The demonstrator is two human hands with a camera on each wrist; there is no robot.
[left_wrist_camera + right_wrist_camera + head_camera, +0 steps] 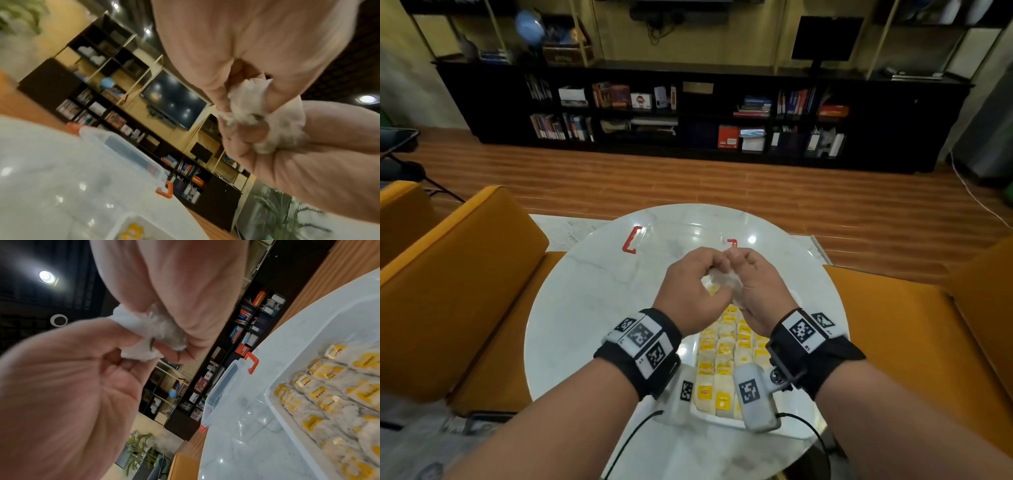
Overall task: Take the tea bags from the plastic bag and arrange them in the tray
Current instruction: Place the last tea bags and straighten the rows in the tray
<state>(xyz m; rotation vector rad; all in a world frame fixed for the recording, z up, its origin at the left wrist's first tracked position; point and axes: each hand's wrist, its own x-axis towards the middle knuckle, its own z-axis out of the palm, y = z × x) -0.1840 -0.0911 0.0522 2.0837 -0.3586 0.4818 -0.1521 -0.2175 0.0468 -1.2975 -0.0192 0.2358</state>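
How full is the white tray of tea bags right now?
Nearly full: rows of yellow-tagged tea bags cover the white plastic tray wherever the wrists leave it visible.

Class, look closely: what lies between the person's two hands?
A crumpled white plastic bag, pinched by both the left hand and right hand; clearest in both wrist views.

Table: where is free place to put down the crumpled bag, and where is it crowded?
Bare marble table lies left of the tray, out to the table's left rim, and between the tray and the clear lid with red clips. The tray is crowded with tea bags. Both the left hand and the right hand grip the plastic bag.
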